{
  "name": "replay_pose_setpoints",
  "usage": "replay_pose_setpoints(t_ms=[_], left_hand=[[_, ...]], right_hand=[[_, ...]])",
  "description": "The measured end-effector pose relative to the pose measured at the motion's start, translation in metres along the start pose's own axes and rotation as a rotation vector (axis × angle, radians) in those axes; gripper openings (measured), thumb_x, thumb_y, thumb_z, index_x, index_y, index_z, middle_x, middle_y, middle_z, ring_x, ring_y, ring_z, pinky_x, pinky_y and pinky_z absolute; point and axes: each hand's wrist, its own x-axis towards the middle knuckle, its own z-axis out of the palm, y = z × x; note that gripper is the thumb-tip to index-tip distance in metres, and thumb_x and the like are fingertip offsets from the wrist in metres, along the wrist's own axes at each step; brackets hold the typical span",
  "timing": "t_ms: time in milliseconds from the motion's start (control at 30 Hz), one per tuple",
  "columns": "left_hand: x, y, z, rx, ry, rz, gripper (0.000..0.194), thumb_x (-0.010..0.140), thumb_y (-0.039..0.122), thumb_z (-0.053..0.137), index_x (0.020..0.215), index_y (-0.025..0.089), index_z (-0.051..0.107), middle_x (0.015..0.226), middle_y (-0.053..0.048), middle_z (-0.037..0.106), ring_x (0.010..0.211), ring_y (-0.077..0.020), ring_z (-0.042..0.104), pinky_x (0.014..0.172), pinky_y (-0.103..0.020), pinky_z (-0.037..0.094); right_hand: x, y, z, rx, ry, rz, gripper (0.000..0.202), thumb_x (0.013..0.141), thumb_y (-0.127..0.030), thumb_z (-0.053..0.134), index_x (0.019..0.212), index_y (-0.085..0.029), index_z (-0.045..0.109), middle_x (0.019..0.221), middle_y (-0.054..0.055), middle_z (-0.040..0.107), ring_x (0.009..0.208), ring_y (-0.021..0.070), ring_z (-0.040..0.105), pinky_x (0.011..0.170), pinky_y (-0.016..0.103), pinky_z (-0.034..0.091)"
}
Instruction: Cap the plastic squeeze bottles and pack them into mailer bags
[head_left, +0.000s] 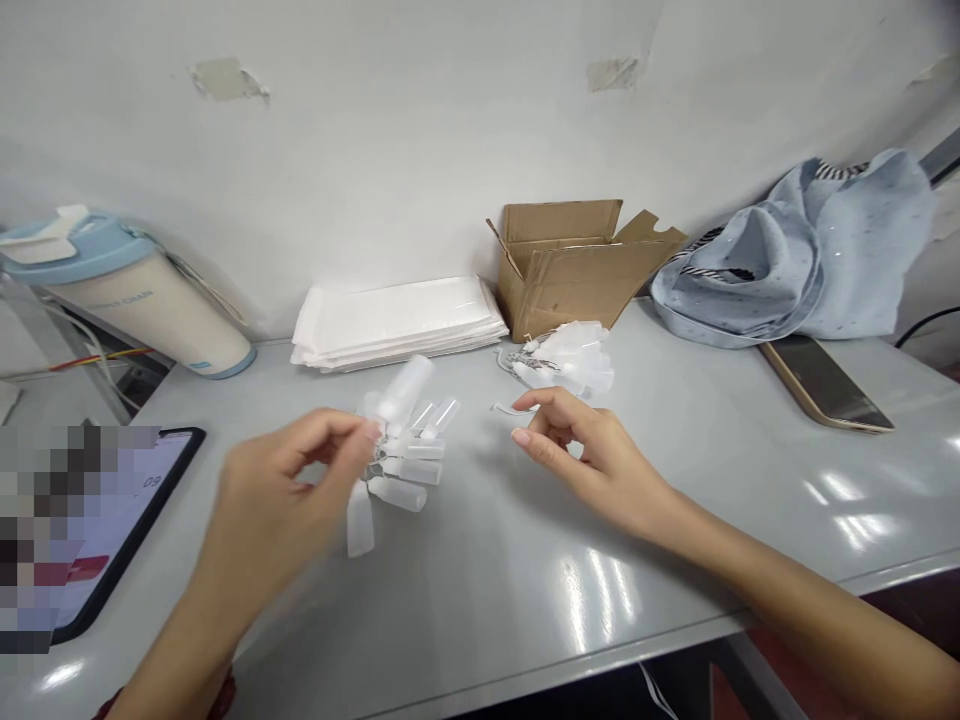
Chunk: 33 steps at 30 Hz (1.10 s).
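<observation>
My left hand [289, 500] is pinched, thumb against forefinger, at the neck of a small translucent plastic tube [407, 388] that tilts up to the right. Below and behind these fingertips, several similar tubes [409, 470] fan out on the grey table [480, 590], their narrow ends together. My right hand [581, 440] hovers over the table with curled fingers, thumb and forefinger tips apart. By its forefinger tip is a thin white curved strip [508, 408]; whether they touch I cannot tell. Just beyond lies a second bunch of translucent tubes [574, 355] with thin strings or wires.
An open cardboard box [577, 285] stands against the wall beside a stack of white flat packets [397, 320]. Leftward are a tilted bottle [142, 300] and a tablet [127, 540]. A blue cloth bag [795, 250] and a phone [825, 385] occupy the right side.
</observation>
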Motion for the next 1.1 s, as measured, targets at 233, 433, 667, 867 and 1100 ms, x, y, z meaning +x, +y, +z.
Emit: replay_pose_setpoints(t_ms=[233, 433, 667, 867, 1100], left_hand=[[0.011, -0.010, -0.001, 0.151, -0.056, -0.164, 0.023, 0.078, 0.033, 0.051, 0.061, 0.018, 0.057, 0.049, 0.006, 0.047, 0.049, -0.0086, 0.041, 0.049, -0.018, 0.031], [0.011, -0.012, 0.008, 0.179, -0.294, -0.172, 0.035, 0.078, 0.036, 0.048, 0.049, 0.020, 0.036, 0.047, 0.005, 0.033, 0.046, -0.0101, 0.031, 0.044, -0.021, 0.025], [0.012, -0.013, 0.005, 0.183, -0.262, -0.184, 0.036, 0.081, 0.036, 0.045, 0.050, 0.019, 0.038, 0.052, 0.004, 0.024, 0.049, -0.0095, 0.026, 0.045, -0.021, 0.023], [0.002, -0.001, 0.007, 0.242, -0.017, -0.032, 0.040, 0.084, 0.031, 0.045, 0.052, 0.019, 0.024, 0.053, 0.005, 0.018, 0.050, -0.0088, 0.020, 0.047, -0.021, 0.022], [-0.013, 0.004, 0.031, 0.197, -0.025, 0.325, 0.042, 0.088, 0.027, 0.043, 0.050, 0.019, 0.027, 0.046, 0.007, 0.023, 0.042, -0.0080, 0.022, 0.044, -0.023, 0.020]], right_hand=[[0.006, 0.013, -0.004, -0.271, 0.040, -0.081, 0.013, 0.089, -0.025, 0.051, 0.097, -0.016, 0.057, 0.075, 0.002, 0.062, 0.061, 0.0129, 0.055, 0.056, 0.026, 0.043], [0.014, 0.027, -0.009, -0.697, 0.076, -0.148, 0.018, 0.084, -0.009, 0.053, 0.101, -0.012, 0.058, 0.103, 0.013, 0.061, 0.095, 0.0271, 0.058, 0.072, 0.037, 0.049], [0.019, 0.041, -0.011, -0.842, -0.034, -0.148, 0.023, 0.081, -0.002, 0.050, 0.099, -0.012, 0.061, 0.104, 0.014, 0.061, 0.096, 0.0282, 0.055, 0.079, 0.041, 0.048], [0.018, 0.044, -0.010, -0.935, -0.046, -0.152, 0.023, 0.082, -0.001, 0.048, 0.097, -0.012, 0.062, 0.101, 0.015, 0.061, 0.093, 0.0270, 0.054, 0.076, 0.037, 0.046], [0.021, 0.047, -0.009, -0.978, -0.054, -0.088, 0.018, 0.084, -0.002, 0.048, 0.084, -0.011, 0.064, 0.088, 0.016, 0.062, 0.087, 0.0290, 0.054, 0.070, 0.040, 0.045]])
